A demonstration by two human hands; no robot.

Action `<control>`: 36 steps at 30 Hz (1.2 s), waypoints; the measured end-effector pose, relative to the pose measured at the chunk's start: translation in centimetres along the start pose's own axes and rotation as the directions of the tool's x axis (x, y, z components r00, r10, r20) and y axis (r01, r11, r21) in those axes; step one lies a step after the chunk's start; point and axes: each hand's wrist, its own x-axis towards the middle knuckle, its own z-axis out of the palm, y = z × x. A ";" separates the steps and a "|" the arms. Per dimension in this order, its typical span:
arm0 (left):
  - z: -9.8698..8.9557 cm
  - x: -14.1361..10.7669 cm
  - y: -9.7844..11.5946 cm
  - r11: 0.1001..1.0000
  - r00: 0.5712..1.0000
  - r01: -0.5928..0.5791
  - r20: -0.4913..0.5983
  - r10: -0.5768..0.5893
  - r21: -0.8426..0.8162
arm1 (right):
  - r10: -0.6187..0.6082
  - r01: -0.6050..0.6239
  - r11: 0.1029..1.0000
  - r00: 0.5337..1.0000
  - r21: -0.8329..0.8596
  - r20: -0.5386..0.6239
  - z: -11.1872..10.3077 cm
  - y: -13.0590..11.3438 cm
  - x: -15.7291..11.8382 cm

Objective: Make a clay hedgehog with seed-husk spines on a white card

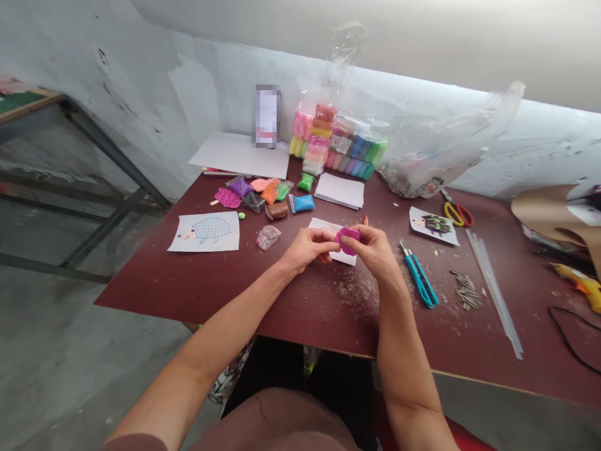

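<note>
A flattened piece of magenta modelling clay (pixel 348 242) is pinched between the fingers of both hands. My left hand (pixel 308 248) grips its left edge, and my right hand (pixel 375 248) has thumb and fingers closed on its right side. Under the hands lies a white paper card (pixel 323 223) with a faint reddish drawing, partly covered by them. Left of my left hand is a crumpled clear wrapper (pixel 268 237). Soft clay packets in brown (pixel 277 210) and blue (pixel 302 203) lie beyond it.
At left lies a hedgehog drawing (pixel 204 231); at right, a decorated hedgehog card (pixel 434 226). A cutter (pixel 420 279), scissors (pixel 457 213), glue sticks (pixel 495 294), small brown sticks (pixel 466 291) and a yellow glue gun (pixel 580 285) occupy the right side. Clay packs (pixel 338 144) stand along the wall.
</note>
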 end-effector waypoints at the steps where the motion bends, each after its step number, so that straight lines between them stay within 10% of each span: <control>1: -0.1 0.0 0.0 1.000 1.000 -0.002 0.000 0.002 0.006 | 0.003 -0.003 1.000 1.000 0.000 0.003 0.0 0.0 0.0; 20: -1.7 0.2 0.8 0.974 0.990 -0.128 0.088 0.113 0.188 | 0.020 -0.020 1.000 1.000 0.009 -0.009 0.1 -0.1 0.0; 26: -4.3 0.5 2.2 0.971 0.981 -0.146 -0.102 0.168 0.189 | 0.034 -0.034 0.999 0.999 0.014 0.002 -0.1 0.0 0.0; 36: -1.7 0.3 0.4 0.989 0.982 -0.133 0.143 0.122 0.068 | 0.023 -0.025 0.999 0.998 0.025 0.064 0.8 0.5 0.1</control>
